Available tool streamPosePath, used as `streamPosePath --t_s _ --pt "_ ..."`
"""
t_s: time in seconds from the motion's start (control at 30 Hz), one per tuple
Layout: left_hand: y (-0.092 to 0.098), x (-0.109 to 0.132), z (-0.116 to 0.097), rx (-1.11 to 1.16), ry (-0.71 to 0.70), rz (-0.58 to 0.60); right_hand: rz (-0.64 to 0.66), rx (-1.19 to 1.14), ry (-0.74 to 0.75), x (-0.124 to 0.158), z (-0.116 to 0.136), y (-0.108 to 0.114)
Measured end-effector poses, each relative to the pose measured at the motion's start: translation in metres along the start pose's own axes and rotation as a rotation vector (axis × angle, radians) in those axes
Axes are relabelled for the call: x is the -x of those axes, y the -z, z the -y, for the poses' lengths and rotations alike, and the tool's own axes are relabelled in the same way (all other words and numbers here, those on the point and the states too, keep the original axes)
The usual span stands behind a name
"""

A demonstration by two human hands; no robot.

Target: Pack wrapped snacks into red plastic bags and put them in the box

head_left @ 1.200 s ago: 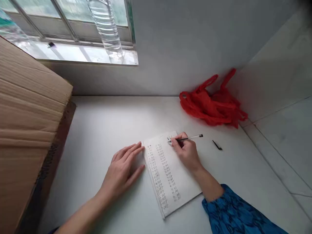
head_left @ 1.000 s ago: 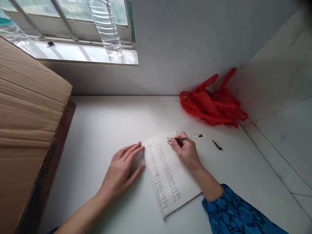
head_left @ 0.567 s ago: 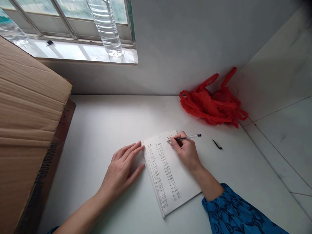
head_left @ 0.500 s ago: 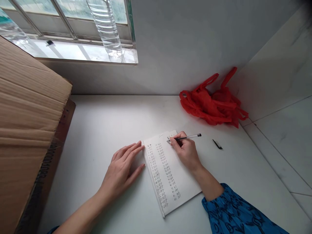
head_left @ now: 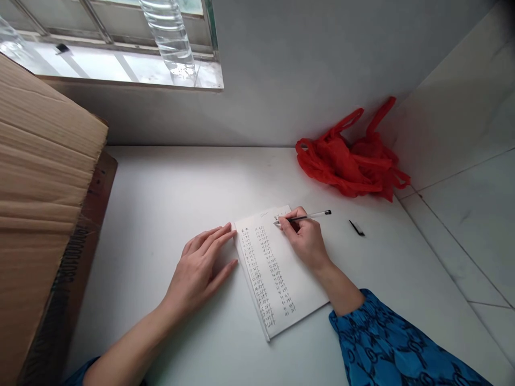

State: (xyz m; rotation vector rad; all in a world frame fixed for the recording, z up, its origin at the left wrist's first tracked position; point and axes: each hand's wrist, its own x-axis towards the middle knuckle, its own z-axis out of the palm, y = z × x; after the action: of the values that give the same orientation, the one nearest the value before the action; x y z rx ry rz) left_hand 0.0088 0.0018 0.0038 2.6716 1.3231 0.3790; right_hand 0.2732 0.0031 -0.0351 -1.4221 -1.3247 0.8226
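My right hand (head_left: 304,241) grips a clear ballpoint pen (head_left: 311,216) with a black end, its tip on the upper part of a white sheaf of notepaper (head_left: 300,284). The paper carries columns of small handwritten figures. My left hand (head_left: 197,271) lies flat and open on the white table (head_left: 161,198), its fingertips at the paper's left edge. A small black pen cap (head_left: 357,228) lies on the table to the right of the pen, apart from my hand.
A large cardboard box (head_left: 40,182) stands along the left side. A crumpled red plastic bag (head_left: 346,166) sits in the far right corner against the wall. Behind, a window ledge holds a clear plastic bottle (head_left: 168,37). Pale tiles (head_left: 454,246) edge the right.
The whole scene sits slightly higher in the latest view, since the camera has shifted. My right hand has moved only slightly with the pen on the paper, and my left hand stays put.
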Motion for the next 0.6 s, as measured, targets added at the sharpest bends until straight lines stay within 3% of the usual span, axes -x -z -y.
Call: streamPosePath --t_s 0.6 --pt "0.0000 0.0008 -0.0005 0.012 0.009 -0.004 0.008 0.009 0.003 -0.0002 0.0020 -0.0004"
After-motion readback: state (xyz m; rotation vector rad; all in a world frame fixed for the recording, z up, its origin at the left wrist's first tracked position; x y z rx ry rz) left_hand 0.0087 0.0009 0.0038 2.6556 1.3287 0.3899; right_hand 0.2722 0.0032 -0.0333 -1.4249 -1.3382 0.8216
